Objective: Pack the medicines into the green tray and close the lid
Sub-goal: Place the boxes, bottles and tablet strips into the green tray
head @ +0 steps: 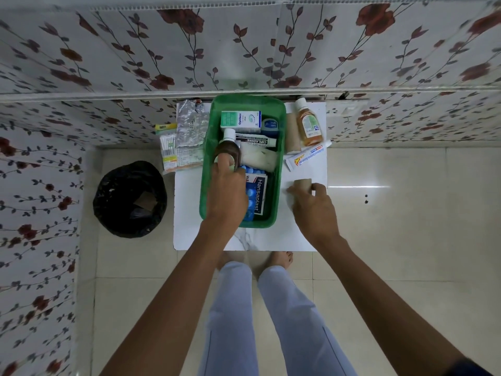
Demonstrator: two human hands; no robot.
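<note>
Floral-papered walls (pixel 244 50) back a small white marble-patterned tabletop (pixel 271 237) standing on pale floor tiles (pixel 393 240). Black-lined round waste bin (pixel 129 198) sits on the floor to the table's left.

Green rectangular plastic tray (pixel 280 164) lies at table centre, lid not visible. Inside: white-and-teal Optibex carton (pixel 240 121) at the far end, blue-lidded small jar (pixel 270 124) beside it, white Cipladine tube (pixel 254 141), white gauze roll (pixel 257 158), blue-and-white Hansaplast packet (pixel 259 194) at the near end.

Left hand (pixel 226 191) reaches into the tray, fingers wrapped round a dark brown bottle with white cap (pixel 227 147); it covers part of the Hansaplast packet.

Right hand (pixel 314 207) is on the tabletop right of the tray, fingers closed on a beige bandage roll (pixel 302 183).

Still outside, right of tray: amber liquid bottle with white cap (pixel 307 123), second beige bandage roll (pixel 292 134), white ointment tube (pixel 306 158). Left of tray: silver foil blister strips (pixel 189 126) and a cotton-swab packet (pixel 167 147).
</note>
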